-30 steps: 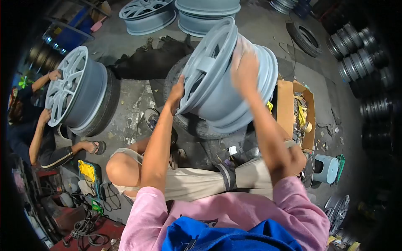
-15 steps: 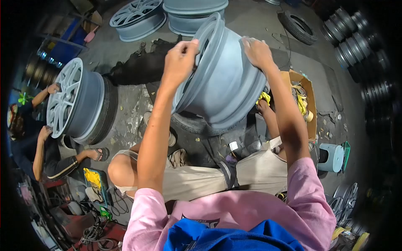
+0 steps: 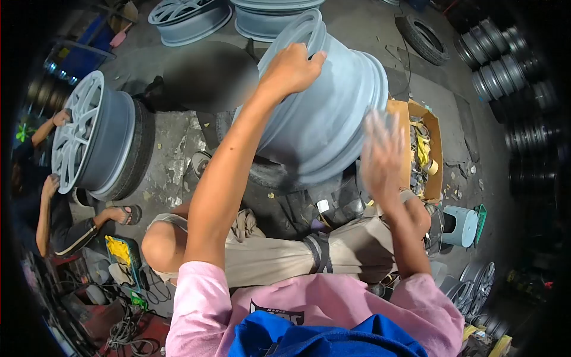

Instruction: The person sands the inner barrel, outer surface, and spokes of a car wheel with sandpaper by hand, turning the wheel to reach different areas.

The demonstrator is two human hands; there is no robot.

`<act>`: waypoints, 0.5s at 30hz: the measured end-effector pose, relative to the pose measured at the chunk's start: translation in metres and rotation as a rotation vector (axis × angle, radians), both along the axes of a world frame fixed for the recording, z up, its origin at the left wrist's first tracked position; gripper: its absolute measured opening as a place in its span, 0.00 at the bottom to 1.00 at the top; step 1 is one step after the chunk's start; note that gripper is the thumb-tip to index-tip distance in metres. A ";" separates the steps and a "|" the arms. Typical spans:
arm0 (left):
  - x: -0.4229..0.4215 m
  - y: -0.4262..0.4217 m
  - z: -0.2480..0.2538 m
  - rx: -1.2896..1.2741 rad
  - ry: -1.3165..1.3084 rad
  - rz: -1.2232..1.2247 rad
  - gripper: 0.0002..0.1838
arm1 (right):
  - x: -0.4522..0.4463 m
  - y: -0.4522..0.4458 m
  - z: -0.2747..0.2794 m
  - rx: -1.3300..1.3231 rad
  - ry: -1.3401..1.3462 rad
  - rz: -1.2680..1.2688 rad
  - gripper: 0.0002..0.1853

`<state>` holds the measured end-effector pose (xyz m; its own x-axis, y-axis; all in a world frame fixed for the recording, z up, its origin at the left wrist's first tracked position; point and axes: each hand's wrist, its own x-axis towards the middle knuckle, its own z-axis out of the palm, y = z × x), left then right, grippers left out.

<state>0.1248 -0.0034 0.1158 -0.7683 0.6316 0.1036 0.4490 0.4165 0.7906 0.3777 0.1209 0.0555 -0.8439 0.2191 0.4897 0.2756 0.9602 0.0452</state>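
A large grey wheel rim (image 3: 321, 113) stands tilted on its side in front of my knees, on top of a dark tyre (image 3: 264, 172). My left hand (image 3: 294, 68) grips the rim's upper left lip, fingers curled over the edge. Off the rim's lower right side, my right hand (image 3: 383, 149) is smeared by motion; its fingers look stretched out and nothing shows in them. Whether it touches the rim edge I cannot tell.
Left, another person's hands hold a spoked rim (image 3: 77, 131) on a tyre. A cardboard box (image 3: 437, 160) of scraps stands right, near a pale blue container (image 3: 461, 226). More rims (image 3: 190, 24) lie at the back; a loose tyre (image 3: 422, 38) and stacked rims (image 3: 499, 77) are far right.
My right hand has left the rim's upper right edge and dropped lower. My left hand has moved right along the lip, and the rim has turned slightly.
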 end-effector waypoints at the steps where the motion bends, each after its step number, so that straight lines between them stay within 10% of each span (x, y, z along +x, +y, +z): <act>1: 0.003 -0.001 0.005 -0.016 -0.026 0.017 0.33 | -0.026 0.024 0.007 -0.059 0.127 0.069 0.22; 9: -0.001 -0.006 0.012 -0.188 0.021 0.001 0.28 | -0.218 0.170 0.000 -0.497 -0.104 -0.194 0.27; 13: 0.000 -0.007 0.004 -0.129 0.082 0.000 0.27 | -0.105 0.054 -0.006 0.135 0.287 0.064 0.17; 15: 0.004 -0.003 0.003 -0.123 0.067 0.010 0.27 | -0.028 -0.019 -0.021 -0.019 0.141 0.147 0.22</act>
